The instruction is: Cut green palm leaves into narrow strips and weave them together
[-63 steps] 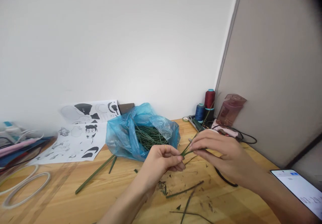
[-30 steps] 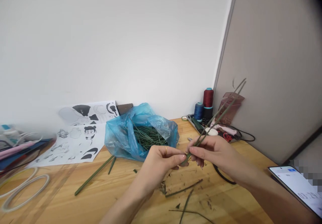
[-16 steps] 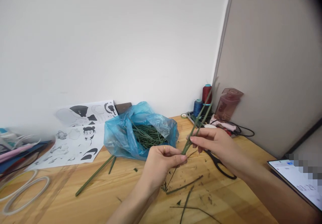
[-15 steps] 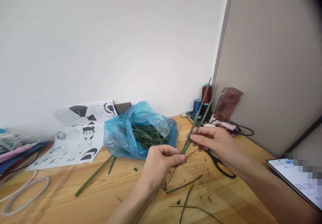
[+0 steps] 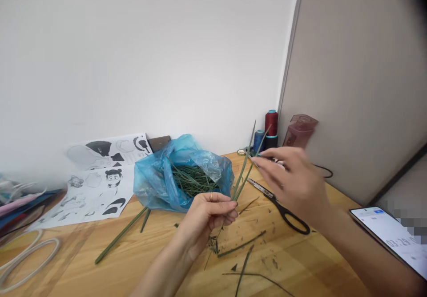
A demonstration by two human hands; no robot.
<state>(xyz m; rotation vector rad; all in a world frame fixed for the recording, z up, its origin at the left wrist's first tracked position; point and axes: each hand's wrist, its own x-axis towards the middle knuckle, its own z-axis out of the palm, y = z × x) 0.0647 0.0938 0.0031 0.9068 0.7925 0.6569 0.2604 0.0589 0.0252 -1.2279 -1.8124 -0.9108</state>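
My left hand [image 5: 213, 212] is closed in a pinch around the lower ends of a few long green grass blades [image 5: 243, 168]. The blades rise from it and fan apart into two main strips. My right hand [image 5: 296, 183], slightly blurred, is raised beside the upper part of the right-hand blade. Its fingers are stretched out and a little apart, the tips close to that blade; whether they touch it is unclear. Black-handled scissors [image 5: 288, 217] lie on the table below my right hand. Behind my left hand, a crumpled blue plastic bag [image 5: 153, 176] holds a heap of similar green blades [image 5: 193, 179].
Loose blades [image 5: 122, 234] and dark scraps lie on the wooden table [image 5: 160, 261]. Printed drawings [image 5: 86, 199] and pale rings [image 5: 33, 261] are on the left. Thread spools [image 5: 271, 123] and a pinkish container [image 5: 300, 130] stand at the back right. A phone [image 5: 383, 232] lies far right.
My right hand has let go of the blades low down and moved up, its fingers straighter. My left hand still grips the blades, now lower and slightly further left. More of the scissors shows.
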